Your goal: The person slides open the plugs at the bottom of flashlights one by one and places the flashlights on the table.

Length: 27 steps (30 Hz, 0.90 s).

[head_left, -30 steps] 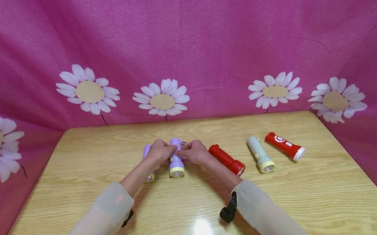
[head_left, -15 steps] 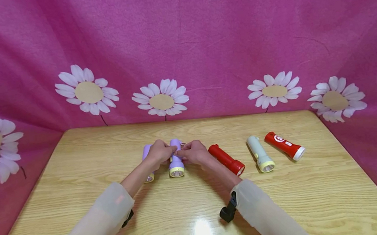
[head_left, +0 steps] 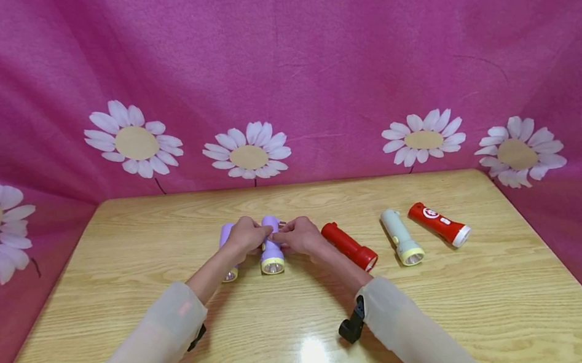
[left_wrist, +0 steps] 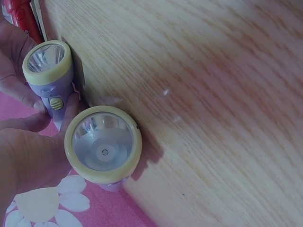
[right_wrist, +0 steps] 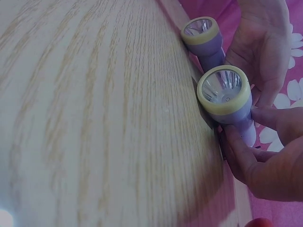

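Observation:
A purple flashlight with a pale yellow rim (head_left: 272, 257) lies near the middle of the table, lens toward me. My left hand (head_left: 245, 235) pinches its body from the left, and my right hand (head_left: 299, 233) grips it from the right. Small metal prongs (head_left: 282, 224) show beside its tail, by the right fingers. In the right wrist view the right thumb and fingers hold the flashlight (right_wrist: 226, 94) behind its head. A second purple flashlight (head_left: 226, 233) lies just left, partly hidden by the left hand; its lens (left_wrist: 103, 142) faces the left wrist camera.
To the right lie a red flashlight (head_left: 349, 246), a pale grey-green flashlight (head_left: 400, 235) with a yellow rim, and a red flashlight with a white head (head_left: 438, 224). The wooden table (head_left: 236, 350) meets a pink flowered cloth (head_left: 319, 66) at the back and sides.
Both hands keep nearly the same place on the purple flashlight. Its tail has shifted very slightly toward me. The other flashlights stay where they were.

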### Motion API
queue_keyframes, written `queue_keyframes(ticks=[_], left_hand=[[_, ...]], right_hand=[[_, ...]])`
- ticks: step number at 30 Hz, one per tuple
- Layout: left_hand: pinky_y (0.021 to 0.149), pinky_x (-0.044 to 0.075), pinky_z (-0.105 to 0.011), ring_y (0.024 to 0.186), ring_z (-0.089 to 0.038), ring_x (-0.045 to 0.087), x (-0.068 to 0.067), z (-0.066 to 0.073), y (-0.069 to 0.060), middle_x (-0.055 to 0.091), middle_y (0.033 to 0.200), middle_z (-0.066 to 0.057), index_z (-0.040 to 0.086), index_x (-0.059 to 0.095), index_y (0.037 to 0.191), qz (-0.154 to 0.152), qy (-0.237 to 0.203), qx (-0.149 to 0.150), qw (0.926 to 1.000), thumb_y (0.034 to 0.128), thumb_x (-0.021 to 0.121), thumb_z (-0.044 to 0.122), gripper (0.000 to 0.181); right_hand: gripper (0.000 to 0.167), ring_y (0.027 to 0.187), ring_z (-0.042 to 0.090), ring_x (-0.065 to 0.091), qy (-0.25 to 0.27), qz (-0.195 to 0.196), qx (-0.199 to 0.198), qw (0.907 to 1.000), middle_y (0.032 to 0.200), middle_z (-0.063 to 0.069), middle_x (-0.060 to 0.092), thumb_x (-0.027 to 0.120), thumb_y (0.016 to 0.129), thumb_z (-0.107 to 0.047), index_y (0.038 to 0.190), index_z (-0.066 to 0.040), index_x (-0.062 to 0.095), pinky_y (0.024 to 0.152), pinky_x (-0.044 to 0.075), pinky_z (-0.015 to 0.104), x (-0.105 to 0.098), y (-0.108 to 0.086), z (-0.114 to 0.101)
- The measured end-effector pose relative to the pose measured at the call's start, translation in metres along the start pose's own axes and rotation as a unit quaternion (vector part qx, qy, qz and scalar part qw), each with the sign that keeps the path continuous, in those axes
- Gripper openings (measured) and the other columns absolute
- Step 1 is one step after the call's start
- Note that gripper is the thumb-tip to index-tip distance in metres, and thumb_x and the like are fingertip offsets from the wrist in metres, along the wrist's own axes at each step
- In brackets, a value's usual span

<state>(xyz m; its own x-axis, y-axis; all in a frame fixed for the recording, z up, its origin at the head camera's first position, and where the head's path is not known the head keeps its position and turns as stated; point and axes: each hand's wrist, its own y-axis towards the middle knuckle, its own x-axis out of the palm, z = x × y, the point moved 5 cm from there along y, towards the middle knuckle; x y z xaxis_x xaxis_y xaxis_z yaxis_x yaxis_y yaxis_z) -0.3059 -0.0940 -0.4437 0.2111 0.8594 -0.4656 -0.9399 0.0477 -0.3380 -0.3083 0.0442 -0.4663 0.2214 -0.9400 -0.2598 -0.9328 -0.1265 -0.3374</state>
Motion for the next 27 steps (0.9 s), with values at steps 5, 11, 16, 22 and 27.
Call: queue_keyframes(ticks=[5,11,16,22,27], left_hand=[[0.072,0.06,-0.03,0.085,-0.022,0.064,0.0003,-0.0001,0.0007,0.061,0.093,-0.012,-0.01,0.064,0.106,0.005,-0.001,-0.003,1.0,0.0995,0.061,0.016,0.027],[0.072,0.06,-0.031,0.084,-0.022,0.064,0.0006,0.0,0.0005,0.06,0.09,-0.011,-0.009,0.064,0.104,0.007,0.0,-0.006,1.0,0.0991,0.062,0.016,0.025],[0.071,0.06,-0.03,0.08,-0.02,0.061,0.0005,0.0002,0.0007,0.057,0.085,-0.008,-0.007,0.064,0.1,0.008,0.002,-0.005,1.0,0.0988,0.063,0.016,0.023],[0.07,0.06,-0.03,0.078,-0.019,0.06,0.0002,0.0003,-0.0002,0.056,0.083,-0.007,-0.007,0.064,0.097,0.011,0.001,-0.002,0.9999,0.0987,0.063,0.016,0.022],[0.071,0.06,-0.03,0.078,-0.019,0.061,-0.0005,0.0006,-0.0011,0.056,0.082,-0.007,-0.006,0.064,0.095,0.012,0.0,0.001,0.9999,0.0986,0.063,0.015,0.021]], right_hand=[[0.02,0.085,0.021,0.07,0.001,-0.004,-0.002,1.0,0.102,0.017,0.067,0.073,0.091,-0.008,0.102,0.008,0.067,0.074,0.06,0.028,0.0008,-0.0001,-0.0002],[0.02,0.084,0.019,0.069,-0.005,-0.003,-0.003,1.0,0.101,0.016,0.068,0.072,0.092,-0.009,0.101,0.008,0.067,0.074,0.06,0.028,0.0011,-0.0001,-0.0007],[0.019,0.084,0.019,0.069,-0.002,-0.001,0.003,1.0,0.101,0.015,0.067,0.073,0.092,-0.009,0.1,0.007,0.067,0.074,0.06,0.027,0.001,0.0011,0.0],[0.019,0.086,0.022,0.07,-0.003,-0.003,0.001,1.0,0.103,0.017,0.067,0.073,0.091,-0.008,0.101,0.008,0.066,0.074,0.06,0.028,0.0016,0.0011,-0.0007],[0.022,0.087,0.022,0.07,-0.019,0.0,0.001,0.9998,0.106,0.016,0.065,0.074,0.09,-0.009,0.102,0.007,0.066,0.074,0.059,0.027,0.0003,-0.0003,-0.0016]])
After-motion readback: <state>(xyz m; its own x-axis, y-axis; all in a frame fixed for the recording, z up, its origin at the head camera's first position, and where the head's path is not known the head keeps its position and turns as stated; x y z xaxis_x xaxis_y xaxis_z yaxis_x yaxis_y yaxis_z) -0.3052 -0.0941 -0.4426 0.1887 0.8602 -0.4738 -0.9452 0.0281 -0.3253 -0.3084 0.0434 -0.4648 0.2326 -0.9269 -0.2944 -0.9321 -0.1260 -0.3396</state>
